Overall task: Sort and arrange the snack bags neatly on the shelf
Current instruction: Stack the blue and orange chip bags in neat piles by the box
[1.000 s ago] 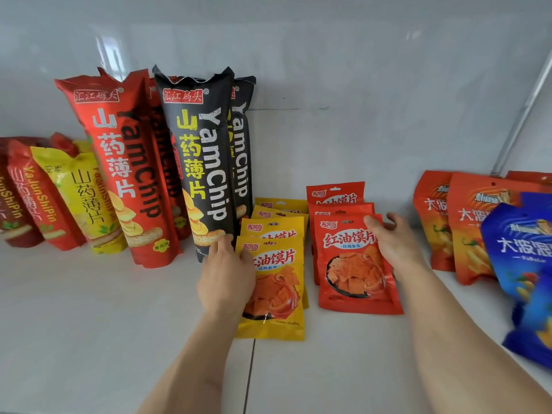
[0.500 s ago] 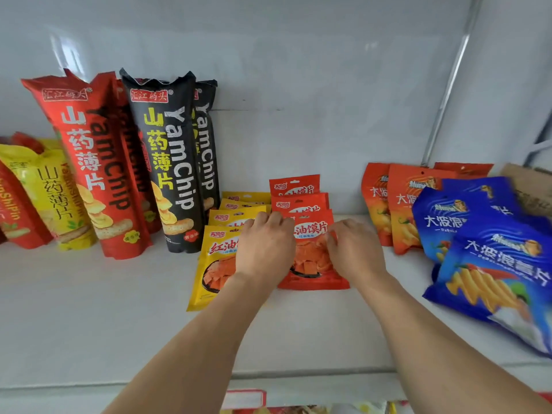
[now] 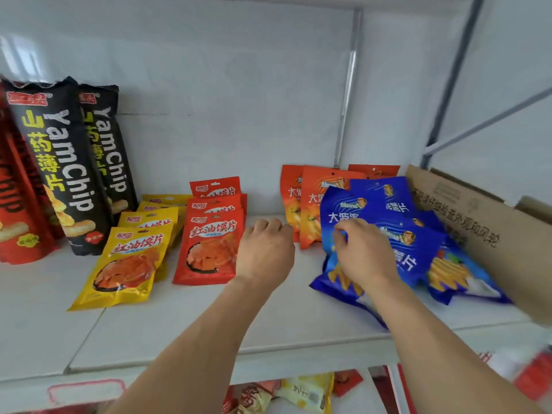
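Note:
On the white shelf (image 3: 185,324) a row of yellow snack bags (image 3: 125,264) lies next to a row of red snack bags (image 3: 209,246). Further right stand orange snack bags (image 3: 310,210), and several blue snack bags (image 3: 418,252) lie tumbled in front of them. My left hand (image 3: 264,252) hovers between the red and orange bags, fingers loosely curled and holding nothing. My right hand (image 3: 363,252) reaches over the blue pile. Its thumb and fingers pinch the upper edge of the front blue bag (image 3: 331,222).
Tall black YamChip bags (image 3: 59,162) and red ones (image 3: 15,204) stand at the left against the back wall. A cardboard box (image 3: 478,228) leans in at the right behind the blue bags. More packets (image 3: 298,392) lie on the shelf below.
Both hands left the yellow and red bags and moved right. My right hand now reaches the blue bags. The view has swung right.

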Available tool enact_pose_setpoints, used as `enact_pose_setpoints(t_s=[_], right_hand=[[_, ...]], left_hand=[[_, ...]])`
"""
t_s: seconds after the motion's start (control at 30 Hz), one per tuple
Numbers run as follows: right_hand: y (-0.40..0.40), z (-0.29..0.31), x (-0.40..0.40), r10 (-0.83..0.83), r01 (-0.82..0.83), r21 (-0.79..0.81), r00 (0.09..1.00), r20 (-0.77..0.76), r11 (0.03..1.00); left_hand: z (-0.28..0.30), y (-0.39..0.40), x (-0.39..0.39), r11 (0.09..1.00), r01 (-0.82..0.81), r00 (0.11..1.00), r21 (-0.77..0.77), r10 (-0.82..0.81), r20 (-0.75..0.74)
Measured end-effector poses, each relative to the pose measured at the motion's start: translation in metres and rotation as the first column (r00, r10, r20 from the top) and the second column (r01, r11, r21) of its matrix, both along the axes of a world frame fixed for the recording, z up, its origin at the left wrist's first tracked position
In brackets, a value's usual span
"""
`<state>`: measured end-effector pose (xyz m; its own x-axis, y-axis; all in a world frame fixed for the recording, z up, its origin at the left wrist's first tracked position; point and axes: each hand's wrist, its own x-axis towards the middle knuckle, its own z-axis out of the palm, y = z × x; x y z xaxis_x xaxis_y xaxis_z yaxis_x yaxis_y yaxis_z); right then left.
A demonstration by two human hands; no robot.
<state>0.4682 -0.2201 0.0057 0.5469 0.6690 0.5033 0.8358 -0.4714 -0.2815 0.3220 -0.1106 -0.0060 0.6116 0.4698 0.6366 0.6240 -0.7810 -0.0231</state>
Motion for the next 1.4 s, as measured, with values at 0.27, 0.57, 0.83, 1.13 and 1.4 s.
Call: enact_pose_setpoints(t_s=[0.27, 0.57, 0.83, 1.13, 1.4], right_hand=[[-0.077, -0.036, 0.045, -0.209, 0.257, 0.228, 0.954, -0.215, 0.939], [-0.079, -0.045, 0.058, -0.264, 0.261, -0.04, 0.949, -0.172, 0.965], [-0.053, -0.033, 0.06, -0.165, 0.148, -0.251, 0.985, -0.048, 0.957], [-0.031, -0.032, 0.067, -0.05, 0.01, -0.204, 0.981, -0.189, 0.979], [-0.027, -0.028, 0.076, 0.065, -0.069, 0.002, 0.921, -0.384, 0.998]], left_hand=[[-0.006, -0.036, 0.066, 0.688, 0.083, 0.969, -0.721, 0.113, 0.22], [-0.013, -0.025, 0.1, 0.282, 0.26, 0.918, -0.924, 0.224, 0.326], [-0.018, -0.022, 0.102, -0.103, 0.643, 0.75, -0.759, 0.287, 0.596], [-0.023, -0.008, 0.103, -0.121, 0.677, 0.72, -0.726, 0.317, 0.618], [-0.029, -0.002, 0.106, -0.016, 0.672, 0.684, -0.74, 0.395, 0.613]])
